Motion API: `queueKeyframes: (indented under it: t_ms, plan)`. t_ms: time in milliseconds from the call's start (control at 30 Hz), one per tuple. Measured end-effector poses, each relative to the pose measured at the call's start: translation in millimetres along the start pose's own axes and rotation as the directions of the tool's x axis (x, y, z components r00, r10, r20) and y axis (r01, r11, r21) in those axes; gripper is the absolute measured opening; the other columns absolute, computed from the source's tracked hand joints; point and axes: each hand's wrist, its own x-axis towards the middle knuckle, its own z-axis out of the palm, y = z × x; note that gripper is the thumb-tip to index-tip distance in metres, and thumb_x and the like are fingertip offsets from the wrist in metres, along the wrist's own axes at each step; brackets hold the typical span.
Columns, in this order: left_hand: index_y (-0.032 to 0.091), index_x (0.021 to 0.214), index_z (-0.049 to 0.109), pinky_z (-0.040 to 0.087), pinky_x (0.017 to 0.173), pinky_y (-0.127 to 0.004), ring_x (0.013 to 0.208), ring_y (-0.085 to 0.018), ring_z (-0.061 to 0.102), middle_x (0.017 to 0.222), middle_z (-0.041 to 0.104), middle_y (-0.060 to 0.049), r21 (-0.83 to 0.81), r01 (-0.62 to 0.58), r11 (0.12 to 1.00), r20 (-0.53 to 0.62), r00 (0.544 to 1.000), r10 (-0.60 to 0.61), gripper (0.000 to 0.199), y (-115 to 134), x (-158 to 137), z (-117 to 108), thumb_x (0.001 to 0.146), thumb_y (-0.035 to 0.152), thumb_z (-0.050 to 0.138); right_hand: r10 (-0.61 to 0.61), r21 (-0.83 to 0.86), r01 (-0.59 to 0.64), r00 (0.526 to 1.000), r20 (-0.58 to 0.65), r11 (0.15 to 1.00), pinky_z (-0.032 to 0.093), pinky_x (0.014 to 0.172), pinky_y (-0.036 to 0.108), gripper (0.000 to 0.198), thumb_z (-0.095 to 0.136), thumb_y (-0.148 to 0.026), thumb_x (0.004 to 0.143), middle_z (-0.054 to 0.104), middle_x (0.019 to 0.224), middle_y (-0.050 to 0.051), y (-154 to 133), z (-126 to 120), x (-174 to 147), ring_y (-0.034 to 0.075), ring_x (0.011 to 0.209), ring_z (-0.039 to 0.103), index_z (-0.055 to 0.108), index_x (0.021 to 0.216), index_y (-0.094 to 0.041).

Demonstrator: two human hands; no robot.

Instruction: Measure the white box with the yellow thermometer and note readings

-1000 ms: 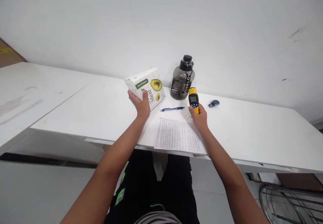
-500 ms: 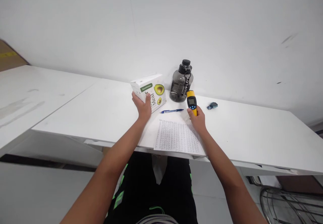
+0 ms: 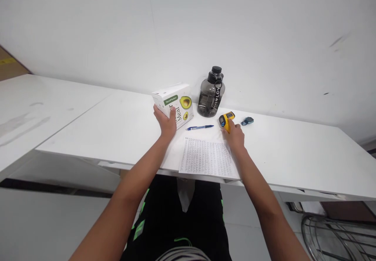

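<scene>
A white box with avocado pictures (image 3: 183,114) stands tilted on the table, and my left hand (image 3: 166,122) grips its left side, thumb across the front. My right hand (image 3: 235,135) is wrapped around the handle of a yellow and black infrared thermometer (image 3: 226,120), which lies turned on its side at table level. Between the two hands is a blue pen (image 3: 200,127). Nearer to me lies a sheet covered in handwriting (image 3: 207,157). Behind the pen stands a large dark see-through water bottle (image 3: 209,96) with a black cap.
Right of the thermometer lies a small dark bluish object (image 3: 247,120). The white table (image 3: 296,155) runs along a white wall (image 3: 264,37). A brown cardboard box (image 3: 11,63) is at the far left. Below the table at right is a metal wire rack (image 3: 337,237).
My right hand has turned the thermometer from upright, display facing me, onto its side with its nose pointing right. My left hand still grips the box in the same place.
</scene>
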Motion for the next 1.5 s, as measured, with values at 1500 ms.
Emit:
queueKeyframes:
  t_ms: [1500]
  plan:
    - [0.024, 0.151, 0.012, 0.026, 0.116, -0.058, 0.142, -0.037, 0.025, 0.142, 0.033, -0.019, 0.168, -0.16, 0.973, 0.193, 0.973, 0.126, 0.094, -5, -7, 4, 0.081, 0.059, 0.065, -0.314, -0.329, 0.4, 0.906, 0.284, 0.856, 0.043, 0.074, 0.03, 0.038, 0.034, -0.034, 0.103, 0.073, 0.112, 0.012, -39, 11, -21, 0.024, 0.095, 0.068, 0.062, 0.123, -0.017]
